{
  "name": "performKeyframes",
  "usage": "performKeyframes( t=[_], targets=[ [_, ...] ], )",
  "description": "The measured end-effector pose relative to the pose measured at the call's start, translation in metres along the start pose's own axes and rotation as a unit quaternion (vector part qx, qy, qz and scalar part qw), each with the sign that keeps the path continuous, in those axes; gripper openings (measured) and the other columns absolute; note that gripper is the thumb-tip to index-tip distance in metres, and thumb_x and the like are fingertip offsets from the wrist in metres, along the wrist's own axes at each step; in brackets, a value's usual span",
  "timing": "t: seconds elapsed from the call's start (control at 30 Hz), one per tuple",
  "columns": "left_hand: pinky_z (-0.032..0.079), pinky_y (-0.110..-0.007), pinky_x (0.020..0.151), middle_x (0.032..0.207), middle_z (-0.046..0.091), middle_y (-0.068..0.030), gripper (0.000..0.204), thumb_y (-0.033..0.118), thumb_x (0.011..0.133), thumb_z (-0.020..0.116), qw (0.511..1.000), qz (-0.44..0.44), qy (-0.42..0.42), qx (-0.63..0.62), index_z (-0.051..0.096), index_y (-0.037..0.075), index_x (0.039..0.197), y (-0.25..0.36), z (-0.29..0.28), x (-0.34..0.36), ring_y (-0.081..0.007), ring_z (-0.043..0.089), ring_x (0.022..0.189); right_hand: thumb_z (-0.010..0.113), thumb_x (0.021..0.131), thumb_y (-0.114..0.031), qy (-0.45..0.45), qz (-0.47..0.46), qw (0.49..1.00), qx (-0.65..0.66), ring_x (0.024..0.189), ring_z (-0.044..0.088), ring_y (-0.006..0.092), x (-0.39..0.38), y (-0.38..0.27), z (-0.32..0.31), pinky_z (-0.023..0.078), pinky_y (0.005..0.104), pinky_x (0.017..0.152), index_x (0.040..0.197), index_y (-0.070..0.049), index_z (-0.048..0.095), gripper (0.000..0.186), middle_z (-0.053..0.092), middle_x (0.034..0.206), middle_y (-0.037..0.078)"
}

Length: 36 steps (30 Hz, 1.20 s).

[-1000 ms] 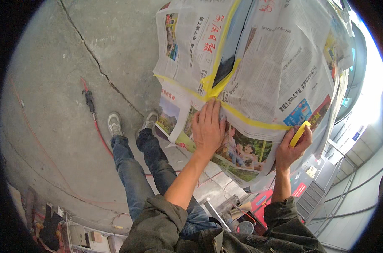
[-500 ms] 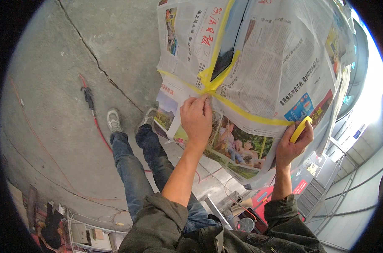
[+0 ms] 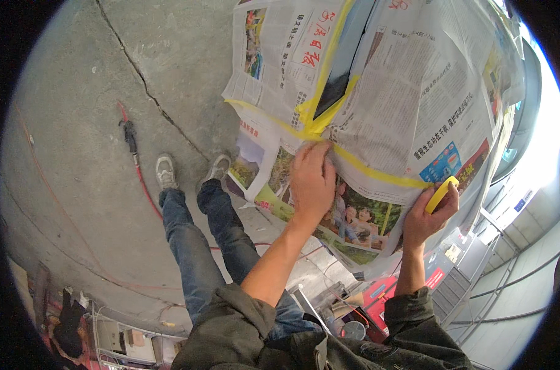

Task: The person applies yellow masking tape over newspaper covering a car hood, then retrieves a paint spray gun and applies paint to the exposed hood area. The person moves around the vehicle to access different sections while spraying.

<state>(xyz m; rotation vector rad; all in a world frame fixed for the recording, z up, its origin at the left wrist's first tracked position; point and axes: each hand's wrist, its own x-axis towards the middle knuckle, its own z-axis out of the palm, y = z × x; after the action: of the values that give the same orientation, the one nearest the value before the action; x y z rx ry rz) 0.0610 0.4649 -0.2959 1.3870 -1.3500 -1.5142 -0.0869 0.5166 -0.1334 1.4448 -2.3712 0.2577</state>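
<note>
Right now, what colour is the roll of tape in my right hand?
The roll of tape is yellow; it shows in the head view, the only one here.

Newspaper sheets, upper pair (image 3: 409, 105): before us, centre to right; we find an uncovered panel strip (image 3: 333, 92) between them. Newspaper sheet, lower (image 3: 367, 225): nearer us, below that pair. Masking tape (image 3: 378, 177): along the seam between upper and lower sheets. Left hand (image 3: 314, 180): on the lower sheet. Right hand (image 3: 432, 216): at the seam's right end, tape roll (image 3: 441, 195) in its fingers. Concrete floor (image 3: 70, 166): to our left. Air hose (image 3: 144, 192): on it, left of our shoes (image 3: 166, 172).
</note>
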Motion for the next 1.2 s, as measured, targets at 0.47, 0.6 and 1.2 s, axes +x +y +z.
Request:
performKeyframes(
  t=[0.47,0.6,1.2],
  targets=[
    [0.048,-0.043,0.091,0.108,0.067,-0.0157,0.039,-0.001,0.083,0.055,0.999,0.02,-0.029,-0.037,0.066,0.005,0.12,-0.006,-0.007,0.003,-0.0343,0.061,0.101,0.062,0.093,0.002,0.011,-0.018,1.0,0.021,0.098,0.061,0.0233,0.0,-0.001,0.002,0.051,0.034,0.09,0.135,-0.001,0.044,0.046,0.058,0.116,0.018],
    [0.049,-0.04,0.089,0.109,0.067,-0.0168,0.031,0.002,0.089,0.054,0.984,-0.04,-0.069,-0.157,0.067,0.004,0.117,0.006,-0.008,-0.002,-0.0349,0.062,0.098,0.061,0.092,0.002,0.009,-0.002,1.0,-0.001,0.103,0.061,0.0238,-0.002,-0.004,0.001,0.05,0.0343,0.093,0.137,-0.001,0.043,0.048,0.058,0.119,0.018],
    [0.053,-0.044,0.083,0.116,0.068,-0.0126,0.051,-0.002,0.078,0.061,0.982,0.081,-0.099,0.137,0.062,0.006,0.128,-0.007,-0.011,0.03,-0.0329,0.063,0.097,0.063,0.093,0.001,0.006,0.003,1.0,0.004,0.1,0.062,0.0228,0.001,0.001,-0.001,0.051,0.0343,0.09,0.134,-0.002,0.046,0.044,0.058,0.115,0.017]
  ],
)
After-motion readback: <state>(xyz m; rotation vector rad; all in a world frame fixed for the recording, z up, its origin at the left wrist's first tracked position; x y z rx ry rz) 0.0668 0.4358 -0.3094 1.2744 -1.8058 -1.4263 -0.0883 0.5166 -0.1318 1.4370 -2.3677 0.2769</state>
